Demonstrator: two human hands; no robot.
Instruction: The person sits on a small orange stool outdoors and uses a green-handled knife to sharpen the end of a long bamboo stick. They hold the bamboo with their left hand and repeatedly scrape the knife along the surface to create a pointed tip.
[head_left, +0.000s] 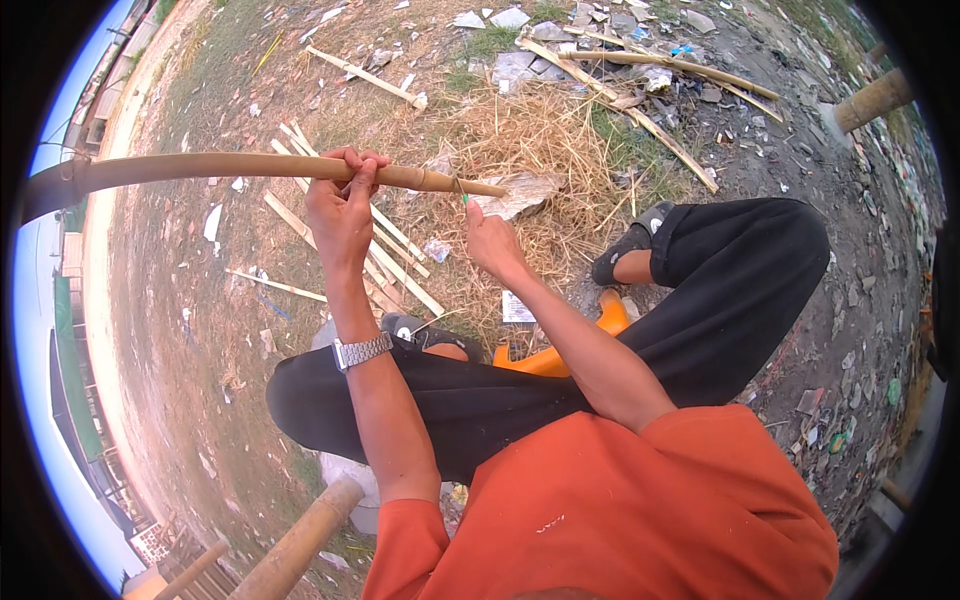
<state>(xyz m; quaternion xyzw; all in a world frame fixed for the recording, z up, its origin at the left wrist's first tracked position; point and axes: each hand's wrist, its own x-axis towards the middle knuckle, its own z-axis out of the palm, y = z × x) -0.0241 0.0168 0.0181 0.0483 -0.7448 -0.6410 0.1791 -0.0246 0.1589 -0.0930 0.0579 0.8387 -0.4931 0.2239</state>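
A long bamboo pole (230, 166) reaches in from the left edge and ends in front of me, above the ground. My left hand (342, 205) is wrapped round it from below, with a metal-banded watch (362, 350) on that wrist. Close to the pole's right end, my right hand (492, 243) is closed on a small thin-bladed tool (464, 197) with a green part. Its dark blade touches or crosses the pole near a node; most of the tool is hidden by my fingers. Under that end lie a flat pale slab (518, 195) and heaped straw-like shavings (545, 130).
Split bamboo strips (400, 262) lie on the ground beneath the pole. More bamboo pieces (660, 65) and broken tile (515, 70) are at the far right. An orange plastic seat (545, 362) shows between my bent legs. Bamboo posts (305, 535) (875, 100) stand lower left and upper right.
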